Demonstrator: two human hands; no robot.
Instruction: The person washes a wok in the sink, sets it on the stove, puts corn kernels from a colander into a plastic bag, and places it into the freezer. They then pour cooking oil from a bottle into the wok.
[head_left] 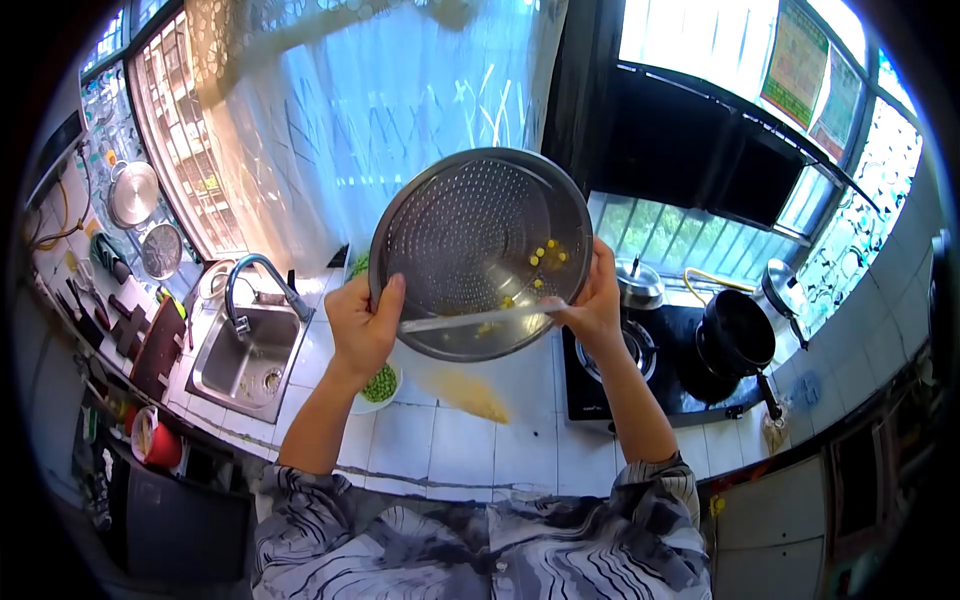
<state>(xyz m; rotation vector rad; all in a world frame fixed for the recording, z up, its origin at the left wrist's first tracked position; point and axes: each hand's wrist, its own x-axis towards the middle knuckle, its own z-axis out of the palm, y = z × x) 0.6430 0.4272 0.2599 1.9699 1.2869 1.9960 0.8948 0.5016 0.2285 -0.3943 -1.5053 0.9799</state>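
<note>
I'm watching the left hand (365, 325) and right hand (594, 305) gripping a tilted, perforated steel colander (470, 205) above the worktop's (460, 450) middle. The left thumb is pressing the rim, the right meeting a pale strip (480, 318); the other fingers are curling behind, mostly hidden. Yellow kernels (541, 253) are lying inside. Green peas (380, 384) are sitting near the front edge, a sink (222, 345) is occupying the left end, a gas stove (672, 350) the right, and a sheer curtain (400, 80) is hanging beyond the back edge.

Sink (238, 350) left, pan (738, 335) on stove (590, 397) right, colander (465, 235) between, kernels (541, 252) inside
</note>
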